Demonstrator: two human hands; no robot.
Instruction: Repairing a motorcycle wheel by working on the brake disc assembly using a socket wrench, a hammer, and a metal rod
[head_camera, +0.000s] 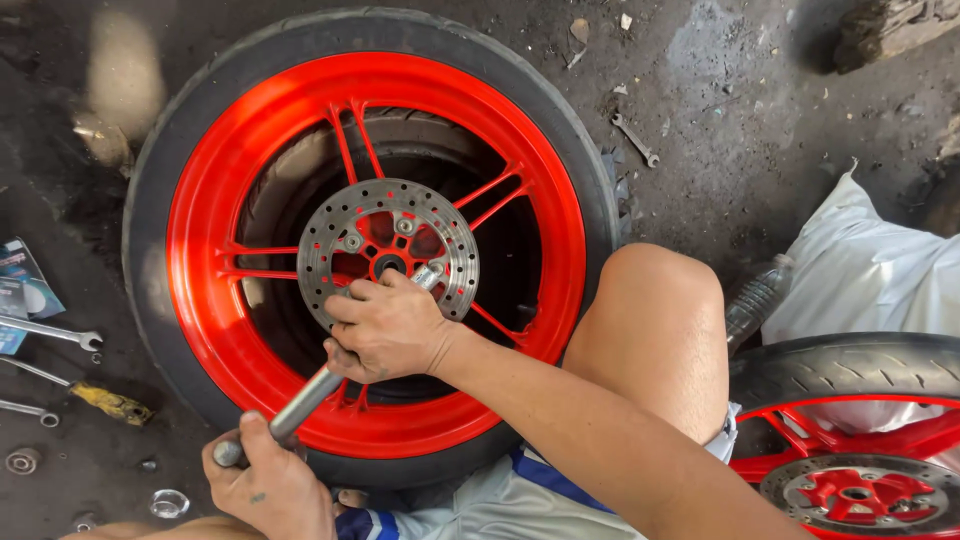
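A motorcycle wheel with a bright red rim (215, 200) and black tyre (560, 130) lies flat on the ground. At its hub sits a drilled steel brake disc (330, 225) with bolts. My right hand (385, 325) rests on the disc's near edge, gripping the head end of a long silver socket wrench (305, 398) whose tip meets a disc bolt. My left hand (265, 480) is wrapped around the wrench's handle end, by the tyre's near side. My bare knee (655, 330) is bent just right of the wheel.
A second red wheel with a disc (860, 490) lies at the bottom right beside a white plastic bag (870, 270) and a plastic bottle (755, 295). Spanners (55, 332), a yellow-handled screwdriver (105, 400), washers and a small spanner (635, 138) lie on the dirty concrete.
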